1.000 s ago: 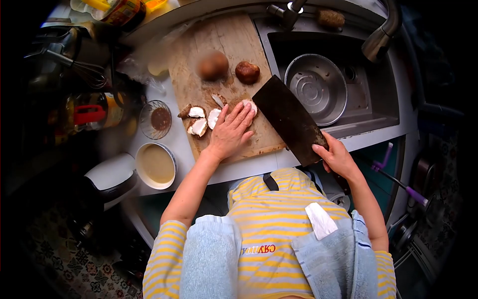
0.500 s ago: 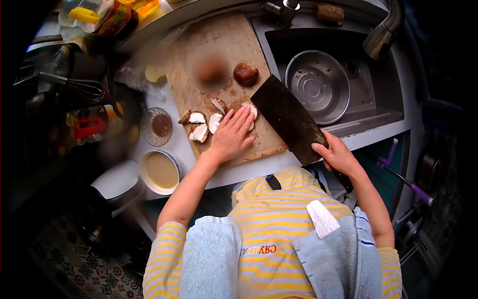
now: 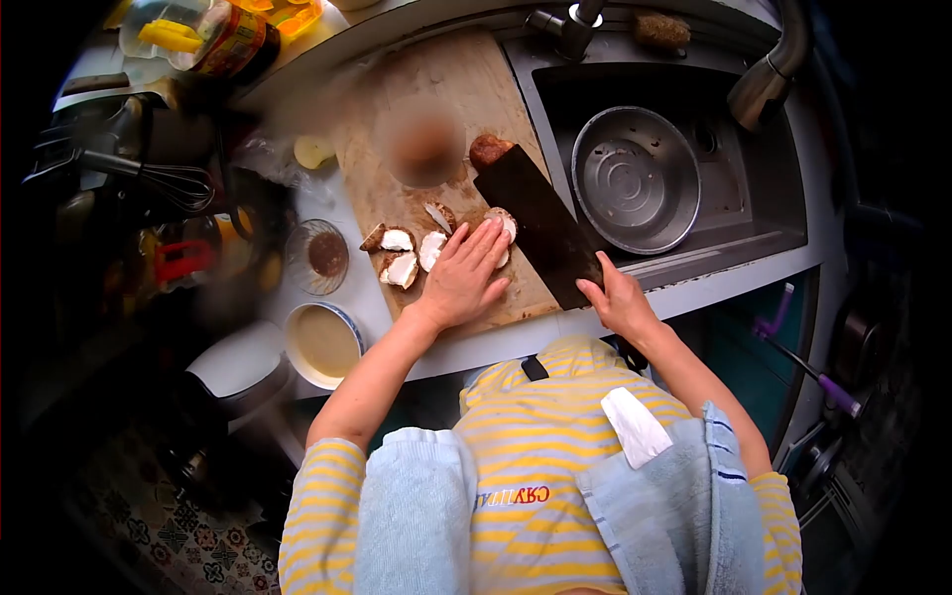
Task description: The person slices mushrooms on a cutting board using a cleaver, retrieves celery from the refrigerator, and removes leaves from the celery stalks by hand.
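My right hand [image 3: 625, 297] grips the handle end of a dark, broad-bladed cleaver [image 3: 540, 228]. The blade lies slanted over the right edge of the wooden cutting board [image 3: 372, 203], close beside my left fingers. My left hand [image 3: 461, 278] rests flat, fingers stretched out, on a pale piece of mushroom [image 3: 505, 224] that it partly covers. Several cut mushroom pieces [image 3: 400, 269] with brown skin and white flesh lie left of that hand. A whole brown mushroom [image 3: 488, 149] sits farther back, partly hidden by the blade. Behind the pieces, a round brownish shape is blurred.
A metal basin [image 3: 635, 178] stands in the sink [image 3: 759, 213] at right, under a faucet [image 3: 764, 89]. Left of the board are a glass bowl [image 3: 318, 258] and a bowl of cloudy liquid [image 3: 324, 344]. A whisk [image 3: 174, 183] lies farther left.
My right hand has moved the cleaver left and slightly back, over the board and nearer my left hand. The blade now covers part of the whole mushroom. My left hand stays in place.
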Motion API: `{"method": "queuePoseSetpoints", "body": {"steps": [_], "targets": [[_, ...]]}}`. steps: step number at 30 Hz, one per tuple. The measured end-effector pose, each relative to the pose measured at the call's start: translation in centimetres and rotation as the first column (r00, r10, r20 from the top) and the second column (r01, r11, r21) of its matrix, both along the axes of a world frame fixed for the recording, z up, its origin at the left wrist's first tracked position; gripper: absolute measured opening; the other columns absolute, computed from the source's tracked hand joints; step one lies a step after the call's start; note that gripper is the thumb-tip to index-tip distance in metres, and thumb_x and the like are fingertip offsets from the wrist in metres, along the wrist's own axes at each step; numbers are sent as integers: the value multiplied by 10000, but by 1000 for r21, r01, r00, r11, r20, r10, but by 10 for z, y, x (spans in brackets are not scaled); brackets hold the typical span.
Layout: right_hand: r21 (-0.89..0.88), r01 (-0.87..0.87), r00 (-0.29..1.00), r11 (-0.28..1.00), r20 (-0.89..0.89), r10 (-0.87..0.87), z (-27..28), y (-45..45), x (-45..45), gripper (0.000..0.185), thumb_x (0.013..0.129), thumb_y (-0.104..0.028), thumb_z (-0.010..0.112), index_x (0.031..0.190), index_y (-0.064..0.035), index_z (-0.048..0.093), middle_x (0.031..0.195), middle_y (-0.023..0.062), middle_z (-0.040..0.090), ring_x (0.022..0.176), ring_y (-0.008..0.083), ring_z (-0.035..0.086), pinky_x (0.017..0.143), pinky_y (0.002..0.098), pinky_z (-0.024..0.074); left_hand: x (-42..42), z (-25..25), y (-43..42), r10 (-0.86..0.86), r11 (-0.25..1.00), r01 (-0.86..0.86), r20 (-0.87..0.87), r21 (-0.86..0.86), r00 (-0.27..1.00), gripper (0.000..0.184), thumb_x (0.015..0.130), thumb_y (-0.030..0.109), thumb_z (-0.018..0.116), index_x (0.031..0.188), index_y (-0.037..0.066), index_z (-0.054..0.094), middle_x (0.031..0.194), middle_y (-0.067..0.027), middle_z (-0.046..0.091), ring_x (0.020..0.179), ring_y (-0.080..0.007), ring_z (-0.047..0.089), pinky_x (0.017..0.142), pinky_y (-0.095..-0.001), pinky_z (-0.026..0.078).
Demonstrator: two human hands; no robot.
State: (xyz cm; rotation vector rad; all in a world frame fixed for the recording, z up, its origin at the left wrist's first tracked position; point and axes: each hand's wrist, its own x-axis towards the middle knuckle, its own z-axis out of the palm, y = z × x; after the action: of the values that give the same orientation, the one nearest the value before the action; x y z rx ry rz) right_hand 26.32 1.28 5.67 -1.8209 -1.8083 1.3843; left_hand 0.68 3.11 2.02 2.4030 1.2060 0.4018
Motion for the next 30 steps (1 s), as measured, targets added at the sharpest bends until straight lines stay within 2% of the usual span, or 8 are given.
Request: {"method": "queuePoseSetpoints", "body": {"steps": [2,7,10,14,17,21,26,30], "targets": [[95,-52,997,994,58,47,-4,1,1,409,823,-184,585,1143,34,455,644,198,560,618,361,563,568,388,437,4,0,1,63,996,-65,41,60,997,610,724,181,630,1274,44,404,1309,-153,396,1223,-283,372,1026,-429,269],[-8,74,997,997,4,-74,38,3,-2,341,834,-167,568,1091,41,485,619,187,553,579,320,563,541,375,429,29,-4,-5,234,926,-262,129,271,963,554,640,83,679,1162,91,494,1209,-135,454,1168,-303,403,991,-453,310],[101,130,989,986,-85,-122,45,2,12,301,845,-156,560,1066,40,499,557,132,528,476,207,527,474,330,416,33,-7,-8,331,894,-357,138,269,933,475,657,79,667,1102,72,502,1226,-136,439,1174,-319,395,996,-451,305],[-49,188,969,981,-151,-194,49,3,17,258,861,-175,552,1037,10,512,524,38,503,364,92,446,367,253,357,41,0,-8,410,846,-466,243,258,879,427,688,81,646,1087,57,498,1209,-141,448,1168,-324,397,992,-444,310],[-10,157,977,988,-147,-157,54,-2,12,247,864,-172,548,1019,15,504,508,34,488,371,94,447,370,257,358,44,6,3,510,808,-561,263,182,819,410,700,86,640,1084,60,500,1200,-141,458,1169,-326,399,989,-440,316],[-99,327,898,940,-277,-341,62,-10,12,226,879,-177,532,1030,-10,505,580,-10,489,375,62,415,358,211,335,57,-17,30,316,845,-371,199,385,927,379,756,147,603,1111,52,513,1190,-134,461,1179,-309,393,1030,-427,272],[-85,295,909,952,-281,-307,76,-7,13,211,888,-167,519,1045,-30,486,677,-12,477,386,60,408,352,188,336,71,-36,51,211,885,-200,21,420,977,294,765,269,587,982,72,563,1042,-105,526,1129,-275,428,1020,-526,214],[-111,269,892,957,-346,-291,76,-10,5,210,886,-151,525,1046,-21,485,691,-9,474,388,57,402,352,185,337,33,-8,14,294,941,-264,-128,211,947,311,688,295,660,931,124,568,1084,-64,525,1093,-249,447,1008,-558,205]]}}
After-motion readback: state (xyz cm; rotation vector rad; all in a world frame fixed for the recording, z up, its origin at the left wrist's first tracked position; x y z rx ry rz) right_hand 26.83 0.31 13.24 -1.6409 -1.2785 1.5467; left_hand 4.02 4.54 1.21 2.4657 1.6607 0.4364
